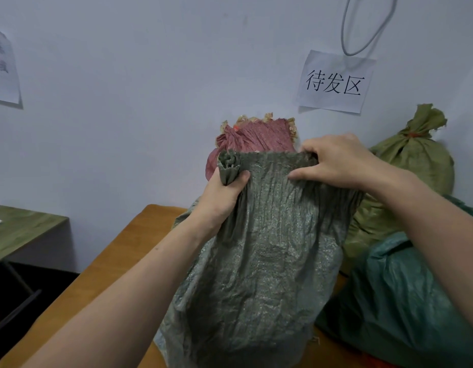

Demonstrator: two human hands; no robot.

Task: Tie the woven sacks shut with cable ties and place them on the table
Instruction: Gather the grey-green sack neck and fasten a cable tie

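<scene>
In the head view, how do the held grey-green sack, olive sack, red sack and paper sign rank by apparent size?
1. grey-green sack, nearest the camera.
2. olive sack.
3. red sack and paper sign: look alike; the red sack is mostly hidden, so unranked.

A pale wall filled the background. A white paper sign was stuck to it at the right, printed with three black characters (待发区). Just above the sign hung a loop of thin grey cable, its lower end overlapping the sign's top edge. At the far left edge a second sheet of paper was on the wall, its print blurred. Below that stood a green-topped bench, with a dark frame beneath.
</scene>
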